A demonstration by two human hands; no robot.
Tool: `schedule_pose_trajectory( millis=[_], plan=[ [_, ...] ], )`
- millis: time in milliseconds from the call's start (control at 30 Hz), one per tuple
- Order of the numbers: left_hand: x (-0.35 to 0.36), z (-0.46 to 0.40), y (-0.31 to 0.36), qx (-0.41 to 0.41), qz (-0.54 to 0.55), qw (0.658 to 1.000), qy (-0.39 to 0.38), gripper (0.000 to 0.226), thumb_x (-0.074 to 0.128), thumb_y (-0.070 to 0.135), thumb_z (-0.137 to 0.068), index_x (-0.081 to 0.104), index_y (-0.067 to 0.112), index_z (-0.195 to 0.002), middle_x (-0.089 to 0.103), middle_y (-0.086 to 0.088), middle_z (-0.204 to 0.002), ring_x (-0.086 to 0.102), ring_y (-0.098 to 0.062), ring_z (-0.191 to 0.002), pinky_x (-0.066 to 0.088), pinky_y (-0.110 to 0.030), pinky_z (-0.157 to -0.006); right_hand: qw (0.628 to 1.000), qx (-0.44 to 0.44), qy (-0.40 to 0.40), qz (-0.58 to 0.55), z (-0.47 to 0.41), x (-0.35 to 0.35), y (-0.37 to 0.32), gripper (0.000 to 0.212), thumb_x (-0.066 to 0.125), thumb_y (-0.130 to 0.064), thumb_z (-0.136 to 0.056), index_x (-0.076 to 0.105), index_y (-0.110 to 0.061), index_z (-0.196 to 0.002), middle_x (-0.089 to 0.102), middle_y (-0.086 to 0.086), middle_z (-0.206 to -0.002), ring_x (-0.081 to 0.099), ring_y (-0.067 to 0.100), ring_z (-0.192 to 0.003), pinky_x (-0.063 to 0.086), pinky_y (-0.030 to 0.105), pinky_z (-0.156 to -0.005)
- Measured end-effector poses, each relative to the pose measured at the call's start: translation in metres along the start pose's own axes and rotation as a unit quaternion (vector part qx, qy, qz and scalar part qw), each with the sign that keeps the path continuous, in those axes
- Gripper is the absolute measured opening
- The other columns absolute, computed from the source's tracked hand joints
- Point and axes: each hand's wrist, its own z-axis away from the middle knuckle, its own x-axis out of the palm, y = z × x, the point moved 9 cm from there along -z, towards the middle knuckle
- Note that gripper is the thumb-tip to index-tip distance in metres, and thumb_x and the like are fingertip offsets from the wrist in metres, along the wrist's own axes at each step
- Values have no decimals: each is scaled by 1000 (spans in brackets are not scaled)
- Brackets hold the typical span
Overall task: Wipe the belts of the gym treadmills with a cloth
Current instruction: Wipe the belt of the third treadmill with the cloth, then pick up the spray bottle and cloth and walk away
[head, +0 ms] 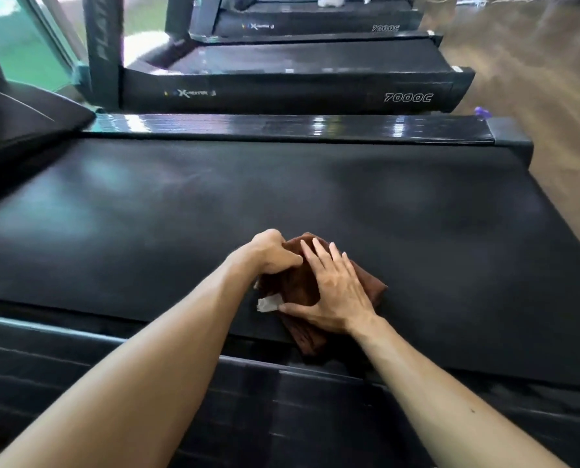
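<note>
The brown cloth (pixel 302 285) lies bunched on the near edge of the closest treadmill's black belt (pixel 281 197), one corner hanging over onto the side rail (pixel 180 366), a white tag (pixel 268 304) showing. The left hand (pixel 271 253) grips its far fold with curled fingers; the right hand (pixel 335 292) presses flat on top, fingers straight and spread. To wipe well, the person would likely fold the cloth into a flat pad, keep the palm's weight even, and sweep in overlapping passes toward the far rail (pixel 281 126), where dull smears show.
</note>
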Motion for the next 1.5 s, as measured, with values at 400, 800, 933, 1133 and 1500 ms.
schedule_pose_trajectory(
  millis=[400, 800, 933, 1133, 1500],
  plan=[
    [-61, 152, 63, 147, 70, 985, 58, 8, 66, 15, -90, 66, 7, -89, 64, -4, -82, 61, -23, -75, 55, -32, -71, 937, 72, 213, -267, 67, -85, -70, 82, 86, -27, -74, 43, -45, -142, 69, -14, -120, 69, 14, -102, 54, 36, -91],
    [-238, 424, -65, 130, 228, 851, 456, 15, 66, 34, -89, 72, 21, -93, 75, 2, -89, 70, -16, -87, 56, -30, -83, 915, -91, 216, -329, 103, -219, -302, 43, 78, -21, -81, 60, -32, -119, 68, -8, -92, 65, 22, -84, 48, 33, -70],
    [-271, 486, -135, 41, 173, 824, 537, 10, 64, 25, -94, 70, 16, -96, 69, 5, -89, 64, -14, -84, 47, -27, -79, 918, -137, 185, -323, 110, -233, -379, 46, 78, -20, -81, 59, -29, -122, 64, -7, -93, 60, 21, -85, 45, 32, -73],
    [-288, 512, -264, -81, 189, 788, 580, 17, 60, 43, -79, 63, 27, -85, 68, 8, -91, 66, -24, -100, 50, -46, -99, 922, -169, 130, -324, 89, -195, -467, 41, 77, -29, -81, 56, -35, -116, 71, -2, -96, 67, 28, -89, 56, 42, -80],
    [-317, 418, -534, -290, 167, 752, 568, 43, 74, 50, -82, 63, 21, -111, 69, -1, -119, 64, -27, -114, 51, -40, -98, 944, -212, 34, -250, -43, -36, -576, 40, 78, -28, -84, 58, -32, -118, 67, -9, -90, 65, 23, -88, 53, 37, -83]
  ],
)
